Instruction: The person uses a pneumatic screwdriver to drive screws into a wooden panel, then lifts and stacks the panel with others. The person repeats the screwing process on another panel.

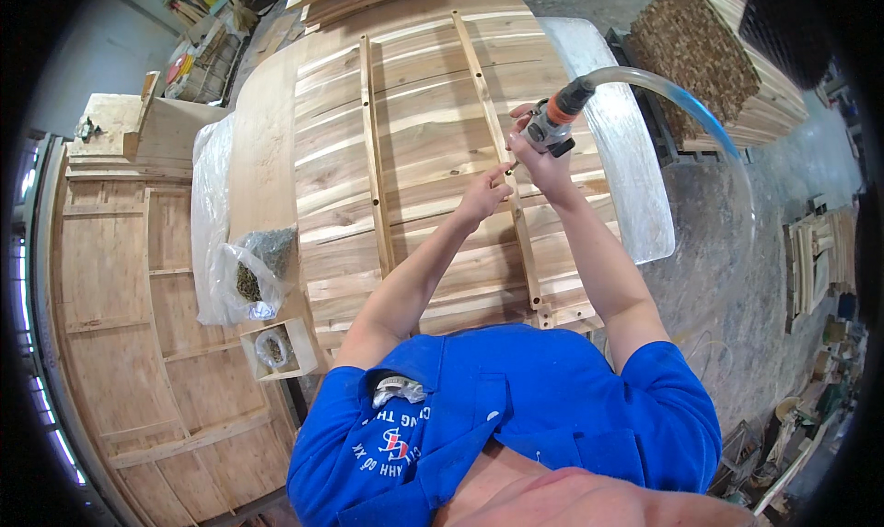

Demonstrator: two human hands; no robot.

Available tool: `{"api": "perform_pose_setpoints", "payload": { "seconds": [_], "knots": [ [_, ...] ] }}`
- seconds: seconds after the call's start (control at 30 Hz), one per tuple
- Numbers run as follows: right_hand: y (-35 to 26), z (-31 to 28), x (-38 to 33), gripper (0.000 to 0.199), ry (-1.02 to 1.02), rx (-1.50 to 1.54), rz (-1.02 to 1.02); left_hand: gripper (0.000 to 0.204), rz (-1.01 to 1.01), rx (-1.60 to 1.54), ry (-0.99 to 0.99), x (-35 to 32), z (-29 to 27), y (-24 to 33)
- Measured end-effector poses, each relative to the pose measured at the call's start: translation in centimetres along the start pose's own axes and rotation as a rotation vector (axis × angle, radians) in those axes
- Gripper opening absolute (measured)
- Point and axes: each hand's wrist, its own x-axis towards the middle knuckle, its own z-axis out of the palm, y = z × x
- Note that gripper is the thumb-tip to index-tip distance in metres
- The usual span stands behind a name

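My right hand (pixel 545 166) is wrapped round a grey and black power driver (pixel 552 126) with an orange band. A clear hose (pixel 668 87) curves away from its back end. The driver tilts, its thin bit pointing down-left at the right wooden strip (pixel 493 112). My left hand (pixel 485 195) rests at that strip, fingertips pinched together by the bit's tip; what they hold is too small to make out. The strip has dark holes along it and lies across a broad panel of wooden boards (pixel 433 158). A second holed strip (pixel 373 149) lies parallel on the left.
On the panel's left side sit a plastic bag of small metal pieces (pixel 262 264) and a small wooden box (pixel 279 350). Plastic sheeting (pixel 612 126) sticks out at the right. Stacked boards (pixel 396 2) stand at the far end; a wooden frame panel (pixel 166 315) is at left.
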Motion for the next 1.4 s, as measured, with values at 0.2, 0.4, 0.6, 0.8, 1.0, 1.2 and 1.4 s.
{"api": "perform_pose_setpoints", "payload": {
  "seconds": [0.2, 0.4, 0.6, 0.8, 1.0, 1.2, 1.4],
  "knots": [
    [2.3, -0.1, 1.2, 0.025, -0.024, -0.084, 0.055, 0.040, 0.020, -0.308, 0.114, 0.2, -0.1, -2.8],
    [3.3, 0.2, 3.9, 0.020, 0.046, -0.101, 0.108, 0.022, -0.165, -0.591, 0.078, -1.3, -0.8, -4.3],
    [3.7, 0.1, 5.6, 0.020, 0.159, -0.034, 0.117, 0.019, -0.212, -0.749, 0.086, -1.6, -1.2, -5.9],
    [4.1, -0.4, 2.4, 0.024, 0.012, -0.065, 0.103, 0.019, -0.234, -0.855, 0.032, -3.4, -0.7, -6.1],
    [4.2, -0.1, 2.1, 0.016, 0.008, -0.076, 0.120, 0.018, -0.294, -0.850, -0.089, -4.0, -0.9, -8.7],
    [5.1, -0.5, 2.5, 0.016, 0.048, -0.036, 0.122, 0.014, -0.260, -0.773, -0.066, -4.7, -0.5, -8.5],
    [5.7, -0.4, 1.6, 0.023, -0.045, -0.033, 0.120, 0.015, -0.288, -0.791, -0.024, -6.0, -0.6, -7.6]
  ]
}}
